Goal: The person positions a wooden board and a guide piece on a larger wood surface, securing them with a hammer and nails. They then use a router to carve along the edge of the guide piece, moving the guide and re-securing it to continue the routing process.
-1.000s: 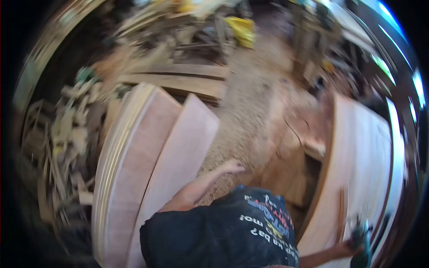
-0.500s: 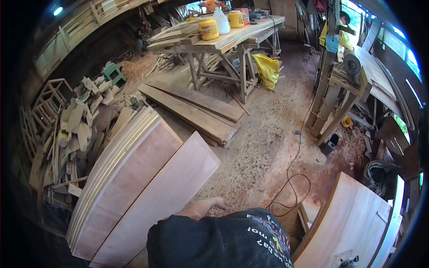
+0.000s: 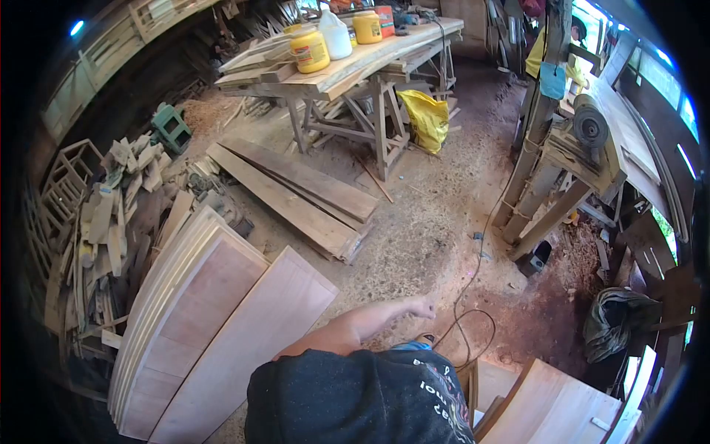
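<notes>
One bare forearm reaches out from the black T-shirt [image 3: 347, 396] at the bottom centre, and its hand [image 3: 423, 307] hangs over the dusty floor with the fingers curled. It appears to be my left hand. Whether those fingers hold anything is too small to tell. Nearest to it are a looped dark cable [image 3: 473, 314] and part of a foot [image 3: 427, 339] below. To the left of the arm lie pale wooden panels [image 3: 248, 344]. My right hand is not in view; a light panel [image 3: 555, 407] lies at the lower right.
Long planks [image 3: 296, 196] lie on the floor ahead. Behind them stands a workbench [image 3: 347, 74] with yellow tubs and a white jug. A yellow sack [image 3: 427, 122] is beside it. Scrap wood [image 3: 111, 214] is piled left. A person in yellow [image 3: 575, 70] is behind a post.
My left hand has moved forward and to the right, showing more forearm. The camera view has shifted, and a foot has come into sight. The lower-right panel sits lower in view.
</notes>
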A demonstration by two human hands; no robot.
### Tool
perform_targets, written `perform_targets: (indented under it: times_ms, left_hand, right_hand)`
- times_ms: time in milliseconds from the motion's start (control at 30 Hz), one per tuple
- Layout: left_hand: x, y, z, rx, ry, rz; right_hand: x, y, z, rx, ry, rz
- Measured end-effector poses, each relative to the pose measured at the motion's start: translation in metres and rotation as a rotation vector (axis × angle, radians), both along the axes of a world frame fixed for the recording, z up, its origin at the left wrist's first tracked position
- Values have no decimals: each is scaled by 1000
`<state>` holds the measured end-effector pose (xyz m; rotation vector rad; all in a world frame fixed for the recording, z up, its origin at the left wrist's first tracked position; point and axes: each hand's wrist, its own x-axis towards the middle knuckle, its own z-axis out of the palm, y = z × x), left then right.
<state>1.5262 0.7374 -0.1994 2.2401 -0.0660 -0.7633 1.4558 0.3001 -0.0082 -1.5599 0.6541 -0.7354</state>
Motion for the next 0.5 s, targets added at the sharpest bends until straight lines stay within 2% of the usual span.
perform_targets:
  times_ms: [100,167,233,267,300,333,367,400,500]
  left_hand:
    - [69,3,-8,171,-108,-193]
    - [92,10,5,204,-194,-177]
    - [96,16,18,-4,7,77]
    - [95,22,14,-3,-101,7]
    - [86,20,20,-110,137,219]
    - [80,18,30,-88,205,225]
    - [82,22,18,-65,334,144]
    - [68,13,31,-125,344,227]
    - [74,-17,32,-110,469,233]
  right_hand:
    - [27,-2,10,-39,27,-26]
    - [35,-17,10,-60,37,-58]
    - [20,-51,9,-80,41,-135]
    - [2,-70,10,-88,51,-184]
    - [-16,-86,12,-90,58,-240]
    - [-33,-99,15,-92,67,-288]
    - [-52,-111,20,-96,82,-341]
    - [-70,-120,26,-95,89,-396]
    - [-96,-138,43,-80,86,-492]
